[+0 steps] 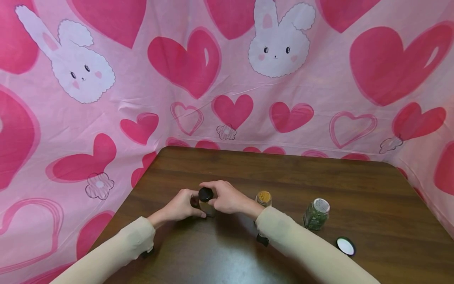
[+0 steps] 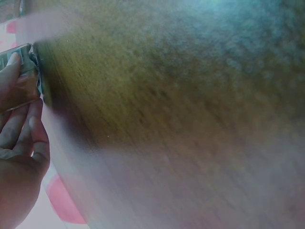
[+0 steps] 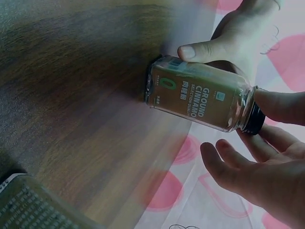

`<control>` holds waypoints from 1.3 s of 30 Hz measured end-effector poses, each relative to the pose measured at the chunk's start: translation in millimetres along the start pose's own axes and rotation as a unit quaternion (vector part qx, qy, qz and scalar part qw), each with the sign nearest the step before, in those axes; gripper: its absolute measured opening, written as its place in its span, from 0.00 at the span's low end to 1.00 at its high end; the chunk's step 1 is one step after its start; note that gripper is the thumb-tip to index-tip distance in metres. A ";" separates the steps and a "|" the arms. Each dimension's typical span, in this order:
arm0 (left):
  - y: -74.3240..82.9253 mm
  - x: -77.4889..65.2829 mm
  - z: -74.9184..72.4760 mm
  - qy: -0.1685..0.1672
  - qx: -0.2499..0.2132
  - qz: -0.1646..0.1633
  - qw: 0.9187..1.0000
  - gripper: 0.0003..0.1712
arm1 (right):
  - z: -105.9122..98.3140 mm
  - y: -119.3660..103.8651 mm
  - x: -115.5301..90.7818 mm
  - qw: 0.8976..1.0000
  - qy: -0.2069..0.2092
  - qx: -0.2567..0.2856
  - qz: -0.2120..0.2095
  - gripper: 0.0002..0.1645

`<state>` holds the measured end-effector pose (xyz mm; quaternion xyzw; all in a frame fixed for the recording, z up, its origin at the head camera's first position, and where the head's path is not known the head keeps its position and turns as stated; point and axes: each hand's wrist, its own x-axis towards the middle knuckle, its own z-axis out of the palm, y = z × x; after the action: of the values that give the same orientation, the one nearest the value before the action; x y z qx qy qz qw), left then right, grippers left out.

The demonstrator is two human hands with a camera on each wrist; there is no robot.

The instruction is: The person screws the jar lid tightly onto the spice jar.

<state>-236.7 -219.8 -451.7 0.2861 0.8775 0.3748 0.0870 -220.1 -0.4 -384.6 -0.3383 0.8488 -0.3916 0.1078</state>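
A clear glass jar labelled ground cinnamon, with brown powder inside, stands upright on the table left of centre in the head view. My left hand grips its body low down, thumb along one side; part of this grip also shows at the edge of the left wrist view. At the jar's neck sits a black cap. Thumb and fingers of my right hand pinch that cap from the other side. In the right wrist view two fingers of the right hand stand off the glass.
Right of the hands stands an uncapped jar of yellow-brown powder, partly behind my right sleeve. Farther right is a jar of green flakes with a perforated top. A black lid lies white side up near it. Another black piece shows beside the sleeve.
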 end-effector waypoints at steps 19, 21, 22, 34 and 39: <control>-1.2 0.5 -2.2 -0.006 -0.011 -0.003 1.000 0.21 | 1.5 -0.3 1.3 0.999 0.010 -0.033 -0.009 0.31; -1.6 0.5 -2.0 -0.005 -0.010 -0.001 1.000 0.21 | 1.6 -0.5 1.4 0.999 0.012 -0.036 -0.007 0.31; -1.6 0.5 -2.0 -0.004 -0.009 0.000 1.000 0.21 | 1.6 -0.4 1.6 0.999 0.014 -0.038 -0.007 0.30; -1.4 0.8 -0.5 0.000 -0.002 0.003 1.000 0.20 | 0.7 -2.2 1.1 0.999 0.022 -0.037 0.002 0.25; -1.0 0.3 0.1 0.003 0.001 0.001 1.000 0.19 | 1.9 -1.9 2.1 0.999 0.029 -0.034 0.007 0.25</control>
<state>-237.3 -220.2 -452.4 0.2860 0.8777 0.3754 0.0834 -219.9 -3.8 -384.4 -0.3241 0.8670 -0.3712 0.0745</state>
